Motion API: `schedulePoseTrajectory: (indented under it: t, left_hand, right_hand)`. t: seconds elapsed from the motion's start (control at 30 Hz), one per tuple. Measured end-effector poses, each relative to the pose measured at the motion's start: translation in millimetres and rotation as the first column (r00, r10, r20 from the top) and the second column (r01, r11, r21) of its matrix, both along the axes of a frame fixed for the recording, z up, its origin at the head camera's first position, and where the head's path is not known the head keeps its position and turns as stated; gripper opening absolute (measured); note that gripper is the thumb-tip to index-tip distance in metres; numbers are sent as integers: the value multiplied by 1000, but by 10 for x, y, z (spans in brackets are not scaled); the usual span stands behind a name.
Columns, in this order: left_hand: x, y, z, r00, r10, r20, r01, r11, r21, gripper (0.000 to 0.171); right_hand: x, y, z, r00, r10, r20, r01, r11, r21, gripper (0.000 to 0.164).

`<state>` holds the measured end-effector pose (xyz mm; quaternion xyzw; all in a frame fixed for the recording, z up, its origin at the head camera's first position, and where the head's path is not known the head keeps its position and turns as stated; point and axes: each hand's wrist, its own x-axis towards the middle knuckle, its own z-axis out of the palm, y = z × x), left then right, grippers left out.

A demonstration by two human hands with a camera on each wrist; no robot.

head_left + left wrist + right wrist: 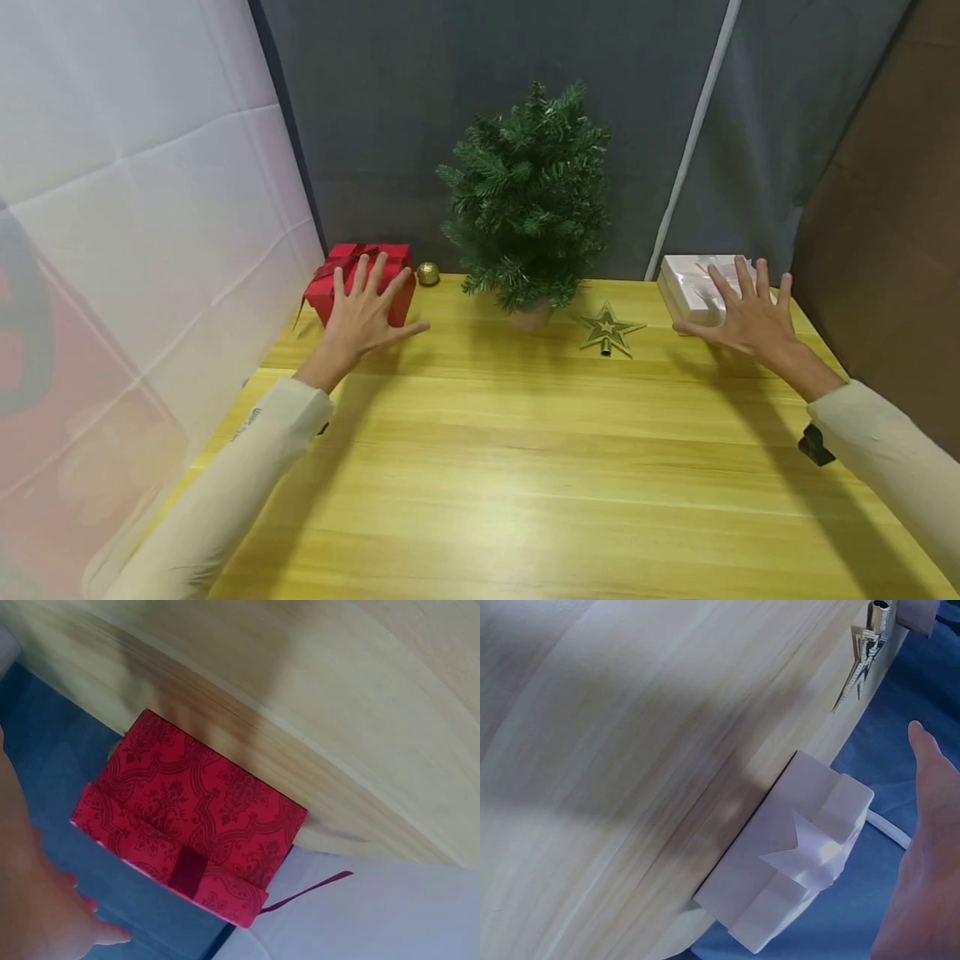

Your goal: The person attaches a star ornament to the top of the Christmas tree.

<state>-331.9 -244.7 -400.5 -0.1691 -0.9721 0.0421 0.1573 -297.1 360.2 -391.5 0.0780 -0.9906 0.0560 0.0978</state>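
Note:
My left hand [363, 317] hovers with spread fingers in front of a red gift box [405, 308] at the table's back left. In the left wrist view the red box shows a damask pattern and a dark ribbon [187, 872], with a gap between it and the hand. On the right, my right hand [750, 321], fingers also fanned out, overlaps a white gift box [686, 287] in the head view. A pale bow [802, 851] tops that box in the right wrist view, and the hand is apart from it. Neither hand holds anything.
A small green Christmas tree [532, 200] in a pot [531, 317] stands at the back middle. Beside it lies a gold star topper [609, 328], and a gold ball ornament [428, 273] sits near the red box. Fabric walls [375, 125] enclose the wooden table [525, 450].

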Motion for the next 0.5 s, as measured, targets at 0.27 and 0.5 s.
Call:
schedulePoseTrajectory:
  t: [0.27,0.5]
  left_hand:
    - [16,-6,34,1000,-15,-13,15,1000,13,103]
    - [21,-15,91,1000,-21,-24,21,1000,-7,102]
  right_hand:
    - [36,40,-26,1000,1,10,-1,1000,-6,114]
    - [68,34,-27,1000,16,7,-16,1000,5,112]
